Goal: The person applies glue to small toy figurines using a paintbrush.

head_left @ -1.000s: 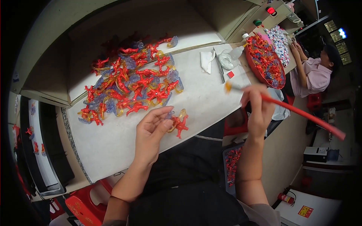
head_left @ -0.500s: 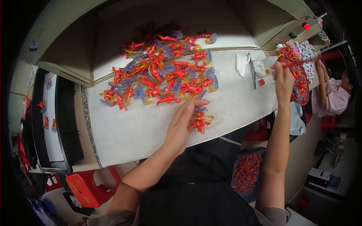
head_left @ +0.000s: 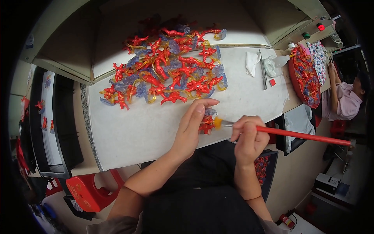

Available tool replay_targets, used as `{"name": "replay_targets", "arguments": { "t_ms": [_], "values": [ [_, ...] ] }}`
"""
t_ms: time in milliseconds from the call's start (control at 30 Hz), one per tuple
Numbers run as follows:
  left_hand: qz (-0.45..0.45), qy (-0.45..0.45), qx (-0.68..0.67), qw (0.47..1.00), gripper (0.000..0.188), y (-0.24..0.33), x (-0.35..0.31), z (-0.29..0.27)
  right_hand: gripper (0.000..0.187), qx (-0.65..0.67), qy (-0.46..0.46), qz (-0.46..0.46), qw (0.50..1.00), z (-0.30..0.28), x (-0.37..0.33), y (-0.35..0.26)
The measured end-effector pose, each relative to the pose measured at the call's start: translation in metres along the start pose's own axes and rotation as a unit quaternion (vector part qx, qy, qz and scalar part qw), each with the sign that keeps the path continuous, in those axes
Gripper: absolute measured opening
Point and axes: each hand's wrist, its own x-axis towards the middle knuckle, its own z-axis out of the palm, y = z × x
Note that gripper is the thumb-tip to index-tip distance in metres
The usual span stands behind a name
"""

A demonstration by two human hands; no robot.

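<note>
My left hand (head_left: pixel 187 134) rests on the white-covered bench, its fingers closed around a small red figurine (head_left: pixel 206 126) with clear blue and yellow parts. The palm and fingers hide part of it. My right hand (head_left: pixel 249 137) grips a red-handled brush (head_left: pixel 302 135) close to its metal end, with the handle pointing right. Its yellow-orange tip is at the right side of the held figurine; whether it touches cannot be made out. Beyond my left hand lies a large pile of similar figurines (head_left: pixel 160 74).
At the right stand a squeeze bottle (head_left: pixel 281 61), a white cloth (head_left: pixel 252 63), tweezers (head_left: pixel 263 74) and a red tray (head_left: pixel 303 74) heaped with figurines. A black rack (head_left: pixel 64 128) is on the left. A red stool (head_left: pixel 87 195) stands below. A co-worker in pink (head_left: pixel 344 99) sits far right.
My right hand has come from beside the squeeze bottle down and left to the held figurine, bringing the brush. My left hand has stayed nearly in place.
</note>
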Motion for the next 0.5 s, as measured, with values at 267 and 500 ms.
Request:
{"name": "replay_targets", "arguments": {
  "t_ms": [267,500],
  "values": [
    [0.044,0.01,0.044,0.998,0.036,-0.004,0.0,-0.002,0.021,0.023,0.023,-0.001,0.999,0.003,0.002,0.018],
    [0.052,0.01,0.022,0.998,0.036,-0.001,0.001,-0.001,0.022,0.074,0.004,0.068,0.995,0.007,0.003,0.017]
  ]
}}
